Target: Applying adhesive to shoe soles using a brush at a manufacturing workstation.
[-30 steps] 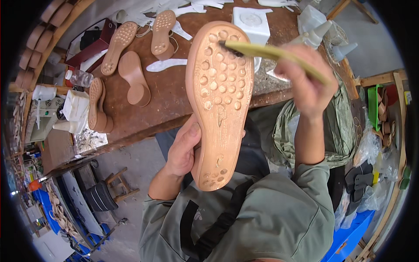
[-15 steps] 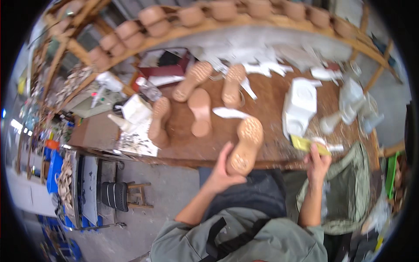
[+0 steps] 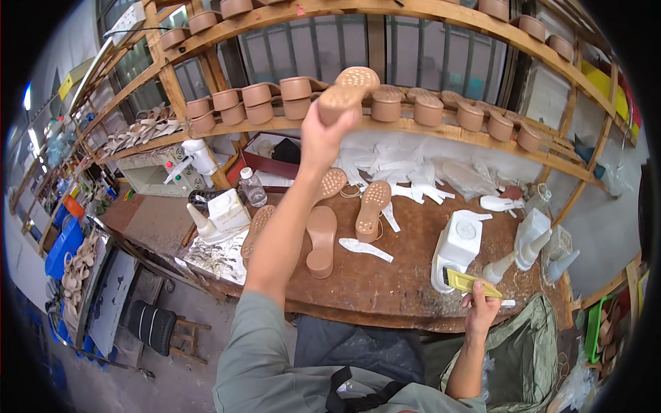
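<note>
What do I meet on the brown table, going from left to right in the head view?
White squeeze bottle → clear plastic bottle → tan sole lying flat → white insole → white jug → yellow brush in the right hand.

Single view only, head-worn, left of a fisheye pair. Looking forward and somewhat down from above the shoulders; upright, unmirrored. Own chest and both forearms entering from the lower edge. Left hand [image 3: 318,141] raised high toward the wooden shelf [image 3: 441,127], upper centre of frame, holding a tan sole [image 3: 348,88]. Right hand [image 3: 480,313] low at lower right, close to the lens, gripping a yellow brush [image 3: 470,283]. Counter [image 3: 385,275] between and beyond the hands, at mid range. Floor to the left of the left arm, far below. Straight shelf rails bowed toward the rim; dark corners. No second view to compare.
</note>
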Available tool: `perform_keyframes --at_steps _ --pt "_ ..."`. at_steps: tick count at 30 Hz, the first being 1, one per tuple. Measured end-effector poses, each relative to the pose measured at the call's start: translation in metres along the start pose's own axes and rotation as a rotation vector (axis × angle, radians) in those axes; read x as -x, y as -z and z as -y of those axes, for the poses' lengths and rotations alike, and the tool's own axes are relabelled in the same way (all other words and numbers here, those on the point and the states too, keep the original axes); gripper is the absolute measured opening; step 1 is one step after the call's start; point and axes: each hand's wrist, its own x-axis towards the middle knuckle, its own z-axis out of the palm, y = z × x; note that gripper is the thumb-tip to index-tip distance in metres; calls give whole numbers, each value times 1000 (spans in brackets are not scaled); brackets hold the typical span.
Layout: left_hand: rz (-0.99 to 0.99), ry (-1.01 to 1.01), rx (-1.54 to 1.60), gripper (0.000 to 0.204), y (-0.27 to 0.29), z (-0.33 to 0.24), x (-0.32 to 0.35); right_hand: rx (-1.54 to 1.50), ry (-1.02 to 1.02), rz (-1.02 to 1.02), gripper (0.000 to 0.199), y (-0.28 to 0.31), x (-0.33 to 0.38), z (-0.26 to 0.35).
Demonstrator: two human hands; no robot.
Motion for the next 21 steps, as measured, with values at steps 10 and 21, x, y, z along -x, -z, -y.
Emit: perform_keyframes --at_steps 10,21 --pt "-264 -295 -508 33 -3 98 -7 76 -93 -68 21 37 -6 -18" --pt "294 1050 -243 37 -33 267 141 20 -251 -16 25 25 -13 -34"
